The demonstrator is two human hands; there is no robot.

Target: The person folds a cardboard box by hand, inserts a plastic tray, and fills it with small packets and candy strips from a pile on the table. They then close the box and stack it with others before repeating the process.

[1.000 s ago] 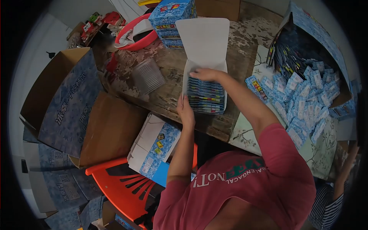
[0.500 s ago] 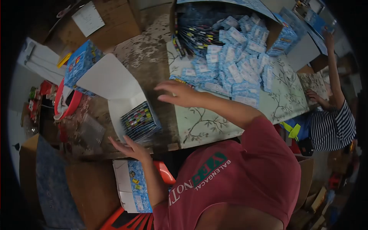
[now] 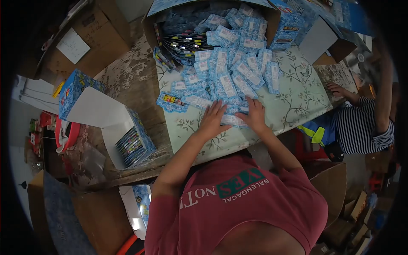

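A heap of small blue packets (image 3: pixel 231 78) lies on a floral cloth (image 3: pixel 297 100). My left hand (image 3: pixel 212 119) and my right hand (image 3: pixel 254 114) rest side by side on the heap's near edge, fingers spread flat over a few packets, gripping nothing that I can see. One packet (image 3: pixel 171 102) lies apart at the left of the heap. To the left an open white box (image 3: pixel 135 145), with its lid (image 3: pixel 95 109) up, holds a row of packets on edge.
A large carton (image 3: pixel 187 29) behind the heap spills more packets. A blue printed box (image 3: pixel 73 91), a red basin (image 3: pixel 63 132) and cardboard boxes (image 3: pixel 85 38) stand at the left. A person in a striped shirt (image 3: pixel 363 127) works at the right.
My view has swung from the white box to the packet heap. My left hand left the box's side and my right hand reached further; both now lie on the heap.
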